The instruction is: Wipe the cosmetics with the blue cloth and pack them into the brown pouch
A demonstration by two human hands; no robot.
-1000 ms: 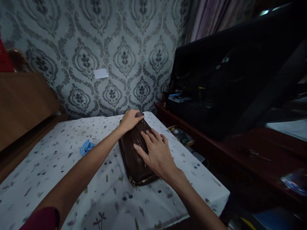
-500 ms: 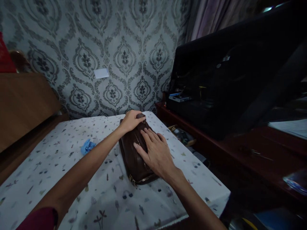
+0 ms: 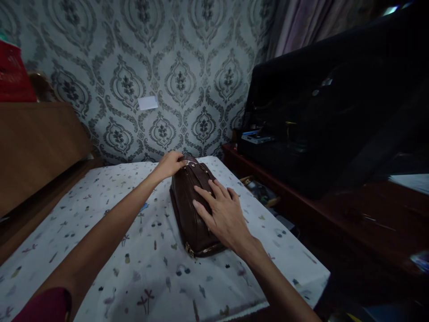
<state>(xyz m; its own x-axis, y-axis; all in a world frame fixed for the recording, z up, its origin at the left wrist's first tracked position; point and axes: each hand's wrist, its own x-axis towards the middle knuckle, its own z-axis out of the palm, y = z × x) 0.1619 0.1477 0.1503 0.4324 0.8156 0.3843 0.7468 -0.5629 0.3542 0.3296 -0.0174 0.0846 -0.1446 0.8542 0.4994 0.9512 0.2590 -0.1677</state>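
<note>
A dark brown leather bag (image 3: 187,201) with metal zips lies on the patterned white tablecloth (image 3: 161,277). At its far end my left hand (image 3: 169,164) is closed, fingers and thumb pinching the bag's top edge beside a strap with a small metal stud (image 3: 192,165). My right hand (image 3: 223,212) rests on the upper side of the bag with its fingers spread, holding nothing. Part of the bag's right side is hidden under that hand.
A scrap of blue (image 3: 144,206) shows past my left forearm. A wooden headboard-like panel (image 3: 40,147) stands at left, with a red bag (image 3: 15,74) on it. To the right are a large black screen (image 3: 321,116) and a dark red cabinet (image 3: 335,223) with an open drawer (image 3: 261,192).
My left hand has shifted left on the bag's far end, uncovering the strap and stud. My right hand stays spread on the bag. The view has turned slightly left.
</note>
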